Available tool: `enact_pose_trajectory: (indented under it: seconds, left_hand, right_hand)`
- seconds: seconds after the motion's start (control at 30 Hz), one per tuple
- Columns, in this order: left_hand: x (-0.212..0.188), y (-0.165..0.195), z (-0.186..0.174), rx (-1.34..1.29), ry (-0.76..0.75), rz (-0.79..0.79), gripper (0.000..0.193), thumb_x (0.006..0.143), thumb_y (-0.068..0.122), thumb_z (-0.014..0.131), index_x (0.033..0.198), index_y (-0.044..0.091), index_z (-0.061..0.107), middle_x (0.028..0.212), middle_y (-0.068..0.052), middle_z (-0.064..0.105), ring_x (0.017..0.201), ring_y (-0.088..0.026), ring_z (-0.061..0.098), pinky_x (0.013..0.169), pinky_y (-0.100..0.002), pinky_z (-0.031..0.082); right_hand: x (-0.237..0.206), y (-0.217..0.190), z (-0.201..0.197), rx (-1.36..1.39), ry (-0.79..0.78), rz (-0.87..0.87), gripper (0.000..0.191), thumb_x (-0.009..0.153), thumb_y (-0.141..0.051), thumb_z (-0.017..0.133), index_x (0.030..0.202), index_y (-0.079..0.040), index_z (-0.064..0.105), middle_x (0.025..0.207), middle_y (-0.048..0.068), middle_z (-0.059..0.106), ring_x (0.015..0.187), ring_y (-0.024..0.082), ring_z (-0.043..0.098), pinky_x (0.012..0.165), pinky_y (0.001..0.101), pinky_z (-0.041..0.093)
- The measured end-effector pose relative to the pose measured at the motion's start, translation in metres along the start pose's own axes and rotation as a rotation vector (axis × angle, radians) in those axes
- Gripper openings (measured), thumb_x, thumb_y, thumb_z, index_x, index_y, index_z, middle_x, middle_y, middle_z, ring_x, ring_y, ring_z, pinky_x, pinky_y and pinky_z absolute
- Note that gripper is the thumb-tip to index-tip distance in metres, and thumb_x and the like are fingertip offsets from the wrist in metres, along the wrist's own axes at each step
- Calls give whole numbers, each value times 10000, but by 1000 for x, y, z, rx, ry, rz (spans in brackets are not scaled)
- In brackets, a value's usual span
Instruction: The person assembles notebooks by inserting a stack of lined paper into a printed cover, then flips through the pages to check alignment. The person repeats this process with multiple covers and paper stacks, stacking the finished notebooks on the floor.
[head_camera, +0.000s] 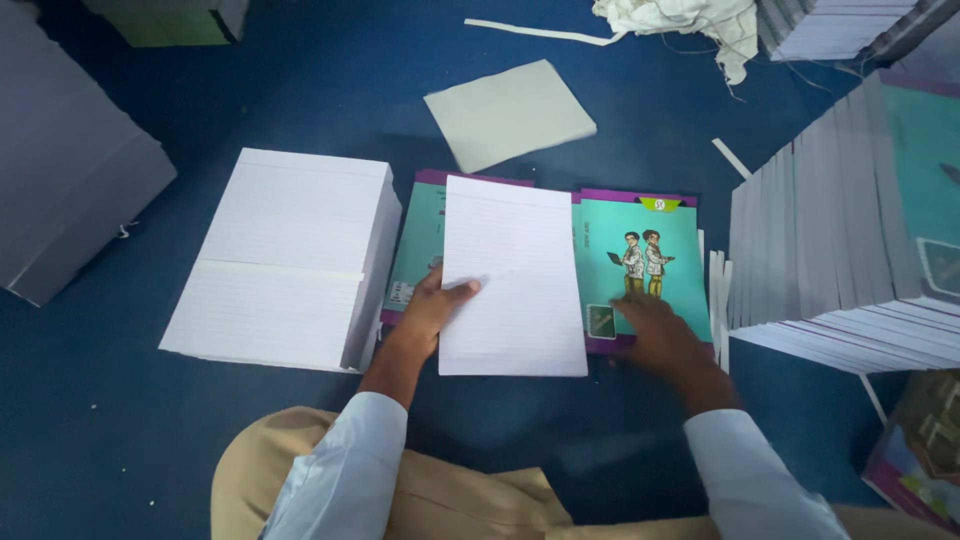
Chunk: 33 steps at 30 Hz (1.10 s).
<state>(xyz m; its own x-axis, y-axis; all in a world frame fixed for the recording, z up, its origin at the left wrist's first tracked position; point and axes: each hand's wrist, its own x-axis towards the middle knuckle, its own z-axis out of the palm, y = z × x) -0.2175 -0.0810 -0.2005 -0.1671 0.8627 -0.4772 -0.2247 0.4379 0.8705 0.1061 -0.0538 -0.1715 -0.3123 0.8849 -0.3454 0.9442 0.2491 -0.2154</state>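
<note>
— Starting at the hands: what does each one have?

— The left hand (432, 306) lies on the left edge of a sheaf of ruled white pages (514, 276), thumb on top, fingers loosely closed against the edge (whether they curl under it I cannot tell). The right hand (655, 330) rests flat, fingers spread, clamped on nothing, pressing the lower part of a teal cover with a purple border (640, 265).

— And where do the pages sit?

— On the open cover, over its middle, hiding the fold; teal shows on both sides. The cover lies on the blue floor (120, 420).

— Around that?

— Just left, touching the cover's edge, a thick stack of ruled paper (285, 255). Right, a leaning pile of finished notebooks (850, 250). Beyond the cover, a loose grey sheet (510, 112) and crumpled white cloth (690, 20).
</note>
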Motion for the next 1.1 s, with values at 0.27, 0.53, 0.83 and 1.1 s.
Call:
enact_pose_trajectory:
  seconds: [0.27,0.53,0.83,1.1]
  left_hand:
    - [4,-10,-3,-18,-29,-23,687,809,116,774,1447,33,532,1319,-196,670,1193,-322,657,1016,-423,532]
    - [5,-10,-1,-11,-39,-37,686,830,123,748,1461,30,497,1319,-200,668,1179,-334,666,998,-443,550]
    - [4,-8,2,-18,-29,-61,735,826,143,757,1479,18,444,1318,-221,648,1177,-348,660,990,-470,560]
    - [0,-4,4,-58,-37,-83,748,817,140,765,1478,18,437,1304,-253,648,1170,-365,665,983,-493,556]
  right_hand:
    - [-15,-11,-13,-30,12,4,619,761,-208,863,1330,-188,620,1491,52,523,1417,260,451,1197,423,367]
    - [-16,7,-13,128,217,-8,243,948,-158,660,1175,-97,719,1180,140,725,1053,284,702,990,419,541]
    - [-25,-20,-19,26,696,-168,173,1006,-181,622,1061,-63,735,1082,124,755,855,238,737,780,378,604]
    - [-17,-64,24,-36,624,-503,154,941,-239,666,958,-86,680,1327,116,673,1238,309,593,1092,489,477]
